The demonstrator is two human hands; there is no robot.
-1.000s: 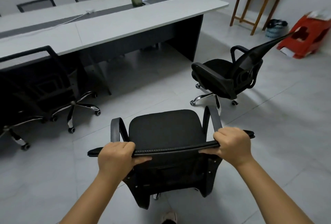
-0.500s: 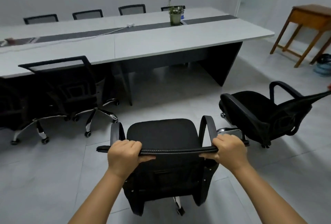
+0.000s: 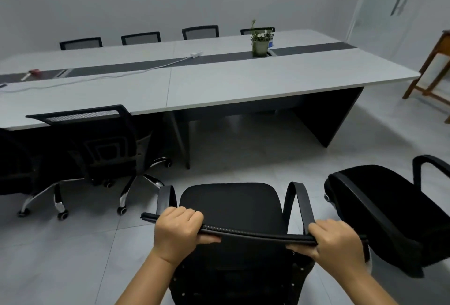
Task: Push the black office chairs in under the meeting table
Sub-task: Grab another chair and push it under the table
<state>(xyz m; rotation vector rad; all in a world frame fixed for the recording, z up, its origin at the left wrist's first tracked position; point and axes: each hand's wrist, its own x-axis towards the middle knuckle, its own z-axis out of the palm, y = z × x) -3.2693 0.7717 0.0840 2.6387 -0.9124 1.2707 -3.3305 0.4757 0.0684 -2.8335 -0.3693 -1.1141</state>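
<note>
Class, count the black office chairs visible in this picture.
8: held chair, one right, two left, four behind the table. Others may be hidden.

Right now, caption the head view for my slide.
Both hands, left hand and right hand, grip the black office chair backrest, facing the meeting table.

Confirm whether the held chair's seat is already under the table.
No. The held chair stands on open floor short of the table, gripped by the left hand and right hand.
</note>
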